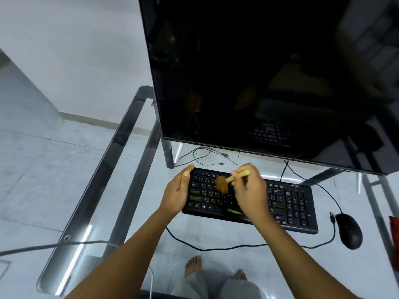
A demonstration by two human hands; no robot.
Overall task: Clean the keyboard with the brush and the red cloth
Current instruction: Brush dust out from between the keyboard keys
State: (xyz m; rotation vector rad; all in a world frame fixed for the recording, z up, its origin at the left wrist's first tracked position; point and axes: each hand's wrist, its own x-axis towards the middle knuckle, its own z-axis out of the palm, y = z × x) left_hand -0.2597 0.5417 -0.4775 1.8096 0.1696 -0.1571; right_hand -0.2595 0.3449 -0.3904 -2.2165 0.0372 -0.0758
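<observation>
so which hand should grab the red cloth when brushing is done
Right, probably. The red cloth lies at the table's right edge beyond the mouse, nearer the right hand; the left hand steadies the keyboard.

— Where's the keyboard (287,203)?
— Black, flat on the glass desk, angled slightly, cable trailing off its near edge.
— And the brush (224,183)?
— Pale handle, brown bristles pressed on the left-hand keys.
— The red cloth (394,231)?
— At the far right edge, mostly out of view.

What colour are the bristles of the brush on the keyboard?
Brown, on the pale-handled brush held by the right hand; head view.
</observation>
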